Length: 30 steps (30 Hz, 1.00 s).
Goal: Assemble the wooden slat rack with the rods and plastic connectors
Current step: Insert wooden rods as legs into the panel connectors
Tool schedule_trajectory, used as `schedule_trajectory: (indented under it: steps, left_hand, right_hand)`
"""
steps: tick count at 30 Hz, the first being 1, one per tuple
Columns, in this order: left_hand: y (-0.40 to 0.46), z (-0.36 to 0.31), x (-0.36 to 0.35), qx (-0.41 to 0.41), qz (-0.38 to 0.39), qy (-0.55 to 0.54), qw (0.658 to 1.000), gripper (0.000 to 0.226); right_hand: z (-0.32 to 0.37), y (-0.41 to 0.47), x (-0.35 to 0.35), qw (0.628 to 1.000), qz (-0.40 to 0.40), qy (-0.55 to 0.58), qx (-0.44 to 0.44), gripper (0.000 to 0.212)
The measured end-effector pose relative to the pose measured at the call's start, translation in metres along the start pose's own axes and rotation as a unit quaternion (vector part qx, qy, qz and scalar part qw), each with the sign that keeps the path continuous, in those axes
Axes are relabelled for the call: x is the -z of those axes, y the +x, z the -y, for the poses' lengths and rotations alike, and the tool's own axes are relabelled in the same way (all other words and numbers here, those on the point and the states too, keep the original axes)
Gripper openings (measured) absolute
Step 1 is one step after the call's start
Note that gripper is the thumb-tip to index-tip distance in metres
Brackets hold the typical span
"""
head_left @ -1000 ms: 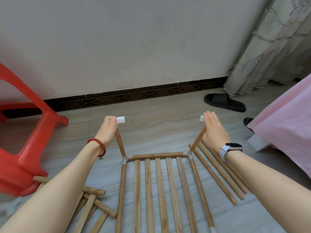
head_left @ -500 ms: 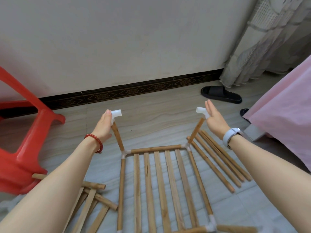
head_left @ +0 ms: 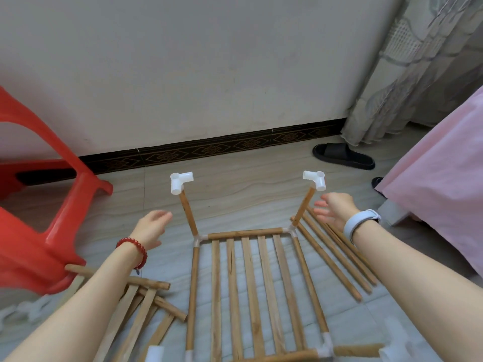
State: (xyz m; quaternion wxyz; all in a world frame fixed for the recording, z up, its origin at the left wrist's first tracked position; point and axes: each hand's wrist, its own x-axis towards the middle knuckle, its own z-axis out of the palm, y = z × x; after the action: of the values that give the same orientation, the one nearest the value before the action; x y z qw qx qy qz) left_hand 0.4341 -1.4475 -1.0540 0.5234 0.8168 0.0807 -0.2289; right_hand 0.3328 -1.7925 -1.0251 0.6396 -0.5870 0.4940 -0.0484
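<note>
A wooden slat rack [head_left: 251, 283] lies flat on the floor, its frame rods joined by white plastic corners. Two short rods stand up from its far corners. The left upright [head_left: 188, 214] carries a white connector [head_left: 180, 182], and the right upright [head_left: 304, 206] carries another connector [head_left: 315, 179]. My left hand [head_left: 150, 231] hovers left of the left upright, fingers relaxed, touching nothing. To the right of the other upright, my right hand [head_left: 334, 210] is spread and holds nothing.
Loose rods [head_left: 337, 257] lie right of the rack, and loose slats and rods [head_left: 141, 307] lie left of it. A tipped red plastic stool [head_left: 34, 231] is at the left. A pink bed cover [head_left: 444, 184], a black slipper [head_left: 342, 155] and a curtain are at the right.
Both hands have let go of the white connectors on top of the uprights and pulled back toward me and downward. The uprights stay standing with their connectors on.
</note>
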Motion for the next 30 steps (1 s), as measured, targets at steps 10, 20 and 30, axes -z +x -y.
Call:
schedule_trajectory:
  steps: [10, 20, 30]
  left_hand:
    - [-0.142, -0.01, 0.055, -0.114, -0.036, 0.133, 0.984, 0.025]
    - [-0.317, 0.021, 0.152, -0.175, -0.138, 0.126, 0.967, 0.019]
    - [-0.384, 0.172, 0.23, -0.062, -0.226, 0.034, 0.971, 0.016]
  right_hand:
    - [-0.013, -0.143, -0.017, 0.962, 0.2, -0.176, 0.058, 0.026]
    - [-0.031, -0.329, -0.037, 0.898, 0.332, -0.228, 0.175, 0.022]
    - [-0.099, -0.418, -0.13, 0.793, 0.426, -0.372, 0.226, 0.024]
